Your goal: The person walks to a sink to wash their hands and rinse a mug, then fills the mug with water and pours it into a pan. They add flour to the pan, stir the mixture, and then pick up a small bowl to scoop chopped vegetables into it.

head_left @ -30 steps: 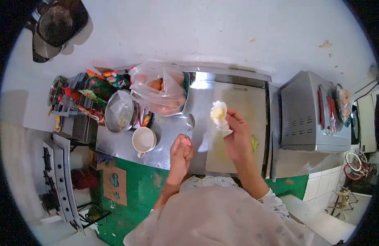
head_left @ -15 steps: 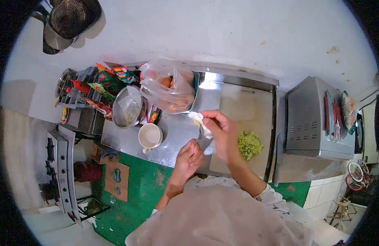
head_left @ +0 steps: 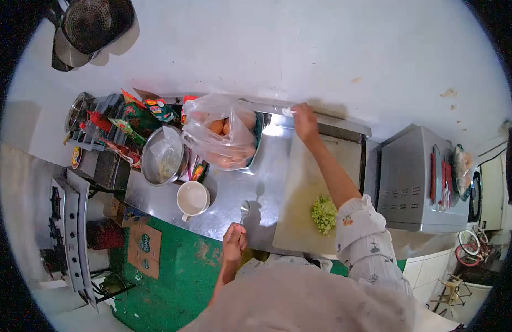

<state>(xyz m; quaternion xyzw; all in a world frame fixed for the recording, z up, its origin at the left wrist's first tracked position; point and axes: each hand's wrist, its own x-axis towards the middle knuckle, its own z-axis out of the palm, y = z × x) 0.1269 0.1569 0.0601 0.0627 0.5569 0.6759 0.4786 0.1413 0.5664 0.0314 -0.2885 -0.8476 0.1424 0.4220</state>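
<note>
My left hand (head_left: 234, 242) is closed around the handle of a metal spoon (head_left: 245, 208), its bowl pointing up over the steel counter (head_left: 228, 188). My right hand (head_left: 305, 124) is stretched out to the counter's back ledge by the wall, with a crumpled white tissue (head_left: 288, 112) at its fingers. Below my right forearm, a pile of chopped green leaves (head_left: 324, 214) lies on a pale cutting board (head_left: 292, 221). To the left of the spoon stands a cream mug (head_left: 193, 198), its handle towards me.
Behind the mug are a steel bowl (head_left: 163, 160) with a plastic bag in it and a clear bag of eggs (head_left: 225, 133) in a container. Colourful packets (head_left: 156, 110) crowd the left. A grey oven-like appliance (head_left: 405, 182) stands right, a stove (head_left: 67, 238) far left.
My right hand has moved away from my left, up to the back ledge with the white tissue. My left hand has drawn down and left, and the spoon now shows plainly in it.
</note>
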